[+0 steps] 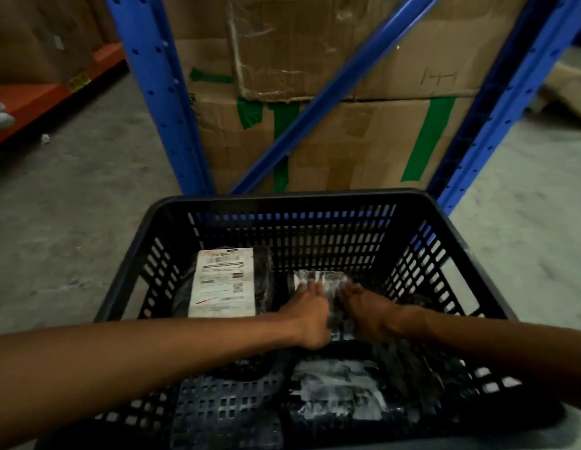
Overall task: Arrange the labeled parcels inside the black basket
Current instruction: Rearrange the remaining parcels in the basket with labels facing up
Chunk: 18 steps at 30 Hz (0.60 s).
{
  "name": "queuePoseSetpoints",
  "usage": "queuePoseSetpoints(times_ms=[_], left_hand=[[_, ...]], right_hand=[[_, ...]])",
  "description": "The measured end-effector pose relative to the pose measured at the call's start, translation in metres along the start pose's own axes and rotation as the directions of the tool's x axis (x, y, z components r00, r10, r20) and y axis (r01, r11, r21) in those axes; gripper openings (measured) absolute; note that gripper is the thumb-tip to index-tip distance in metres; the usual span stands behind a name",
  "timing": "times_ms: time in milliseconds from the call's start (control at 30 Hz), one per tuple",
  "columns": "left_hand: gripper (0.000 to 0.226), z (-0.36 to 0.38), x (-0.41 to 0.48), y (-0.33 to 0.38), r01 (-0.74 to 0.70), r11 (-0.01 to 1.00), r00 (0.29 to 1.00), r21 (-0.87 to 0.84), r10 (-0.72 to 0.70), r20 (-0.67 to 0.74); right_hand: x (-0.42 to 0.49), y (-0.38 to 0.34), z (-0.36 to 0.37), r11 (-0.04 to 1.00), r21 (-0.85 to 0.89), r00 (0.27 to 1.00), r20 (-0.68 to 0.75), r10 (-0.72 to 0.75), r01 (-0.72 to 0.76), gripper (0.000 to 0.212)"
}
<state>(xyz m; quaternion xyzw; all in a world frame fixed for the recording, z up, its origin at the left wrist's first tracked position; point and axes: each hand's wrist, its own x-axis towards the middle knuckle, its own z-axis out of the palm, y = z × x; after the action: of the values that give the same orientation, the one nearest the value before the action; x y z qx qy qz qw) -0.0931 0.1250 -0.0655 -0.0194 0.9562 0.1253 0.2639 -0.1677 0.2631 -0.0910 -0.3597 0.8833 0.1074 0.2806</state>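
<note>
Hands — left hand (310, 308), right hand (363, 308) — gripping blurred parcel (318, 277), basket (282, 203)

The black basket (292, 203) was perforated plastic, slightly glossy at its rim; inside it, a parcel (230, 280) wore a matt paper label; behind the basket, creased cardboard boxes (363, 60) bore green tape; the floor (81, 177) looked rough concrete.

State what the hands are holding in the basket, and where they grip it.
Both the left hand and right hand are on a blurred dark parcel with a white label, at its near end, one on each side. Blur hides the exact finger grip.
</note>
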Motion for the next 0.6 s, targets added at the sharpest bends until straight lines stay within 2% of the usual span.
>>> queuePoseSetpoints(times_ms=[100,167,233,300,333,400,467,533,600], left_hand=[[0.096,0.030,0.018,-0.002,0.175,0.981,0.976,0.082,-0.184,0.114],[0.090,0.048,0.024,-0.008,0.198,0.971,0.978,0.137,-0.205,0.044],[0.082,0.061,0.025,-0.014,0.179,0.953,0.983,0.244,-0.163,-0.083],[0.073,0.072,0.026,-0.018,0.144,0.936,0.981,0.322,-0.093,-0.170],[0.069,0.073,0.027,-0.020,0.128,0.930,0.979,0.344,-0.064,-0.192],[0.071,0.070,0.026,-0.019,0.119,0.917,0.985,0.381,-0.061,-0.160],[0.088,0.059,0.022,-0.015,0.109,0.932,0.993,0.346,-0.088,-0.078],[0.099,0.038,0.017,-0.010,0.102,0.977,0.995,0.186,-0.100,-0.022],[0.084,0.008,0.011,-0.008,0.056,0.998,0.991,0.028,-0.052,-0.126]], right_hand=[[0.004,-0.002,0.034,0.988,-0.142,0.998,0.026,-0.063,0.066,0.108],[0.007,-0.013,0.043,0.984,-0.179,1.000,-0.002,-0.011,0.011,0.108],[0.009,-0.024,0.046,0.988,-0.137,0.997,-0.015,0.074,-0.076,0.096],[0.013,-0.029,0.050,0.990,-0.093,0.991,-0.084,0.102,-0.110,0.072],[0.016,-0.029,0.052,0.991,-0.066,0.986,-0.126,0.111,-0.120,0.065],[0.019,-0.029,0.046,0.990,-0.033,0.987,-0.087,0.137,-0.141,0.064],[0.015,-0.025,0.031,0.988,-0.063,0.990,-0.046,0.137,-0.140,0.073],[0.009,-0.011,0.004,0.995,-0.081,0.998,-0.035,0.059,-0.061,0.072],[-0.002,0.014,-0.046,0.996,0.065,0.997,0.024,-0.070,0.069,0.056]])
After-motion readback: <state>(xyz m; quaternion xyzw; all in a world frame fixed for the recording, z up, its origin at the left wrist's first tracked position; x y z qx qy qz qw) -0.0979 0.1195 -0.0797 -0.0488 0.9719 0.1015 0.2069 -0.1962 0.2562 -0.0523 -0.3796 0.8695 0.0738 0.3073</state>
